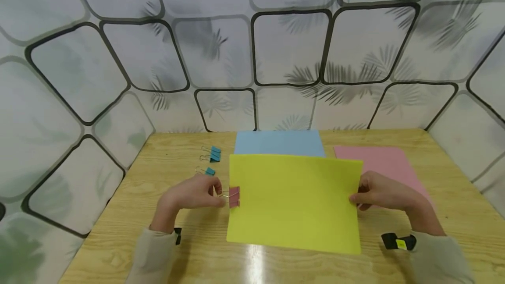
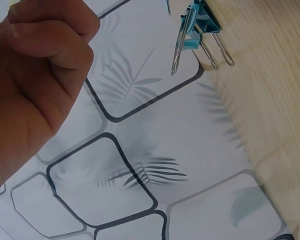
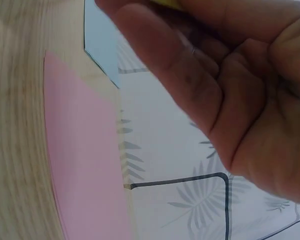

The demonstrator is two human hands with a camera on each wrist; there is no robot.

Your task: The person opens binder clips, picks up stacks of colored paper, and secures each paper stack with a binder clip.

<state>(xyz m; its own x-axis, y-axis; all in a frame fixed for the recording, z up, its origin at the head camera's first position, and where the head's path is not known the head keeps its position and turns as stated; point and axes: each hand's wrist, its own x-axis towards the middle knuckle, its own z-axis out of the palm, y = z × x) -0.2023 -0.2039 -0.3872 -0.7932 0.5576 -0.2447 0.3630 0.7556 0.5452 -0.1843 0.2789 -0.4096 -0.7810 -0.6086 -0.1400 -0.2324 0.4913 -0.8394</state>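
A yellow sheet of paper (image 1: 293, 205) is held up above the wooden table, its broad face toward me. On its left edge sits a pink binder clip (image 1: 234, 197) with wire handles pointing left. My left hand (image 1: 196, 192) pinches those handles between thumb and fingers. At the sheet's right edge my right hand (image 1: 384, 191) grips the paper, thumb in front and fingers behind. In the left wrist view the curled fingers of the left hand (image 2: 40, 65) show, but the pink clip does not. Only a sliver of yellow paper (image 3: 167, 4) shows above the right hand (image 3: 230, 95).
Several teal binder clips (image 1: 215, 154) lie on the wooden table (image 1: 130, 231) at the back left. Blue paper (image 1: 280, 143) lies behind the yellow sheet, and pink paper (image 1: 380, 161) to the right. A patterned wall (image 1: 292, 47) rises along the table's back edge.
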